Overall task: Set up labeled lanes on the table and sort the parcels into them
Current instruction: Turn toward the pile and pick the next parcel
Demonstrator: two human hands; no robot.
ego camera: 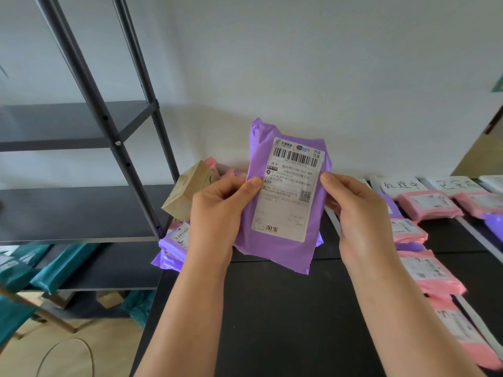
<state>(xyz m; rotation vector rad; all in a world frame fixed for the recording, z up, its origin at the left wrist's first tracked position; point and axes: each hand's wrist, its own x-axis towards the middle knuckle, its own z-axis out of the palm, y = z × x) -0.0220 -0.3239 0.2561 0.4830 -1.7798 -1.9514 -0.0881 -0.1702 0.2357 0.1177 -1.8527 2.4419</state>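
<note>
— Purple poly film, thin and creased: a purple poly mailer [275, 254] held upright above the black table [285, 308], well clear of the surface, shipping label [288, 191] turned toward the camera.

— Held how?

— Pinched at both side edges: left hand [217, 210] with thumb pressed flat on the label's left margin, remaining fingers curled behind and out of sight; right hand [359, 213] mirrored on the opposite edge, thumb in front, fingers wrapped round the back.

— Heavy?

— Probably not. Carried on two light pinches, no visible strain. Flat and slightly puffy, so likely something soft inside; impossible to say more.

— Slippery?

— Likely, being smooth film. Better purchase across the paper label or along a side edge, thumb on top, fingers beneath. Best to avoid the loose lower flap: floppy, apt to fold.

— Fragile?

— Seemingly not; fine for a low, flat set-down.

— And the lanes?

— Off to the right: white strips [480, 236] as dividers, handwritten cards [400, 185] at the head, pink mailers [428, 205] lying in rows. To the left, a stack of purple mailers [174, 240] and a brown paper parcel [187, 191] at the table's far corner, apparently unsorted.

— Next, then?

— Read the label, pick the lane, lay flat with label up, inside the strips. Which lane: not decidable from this view.
</note>
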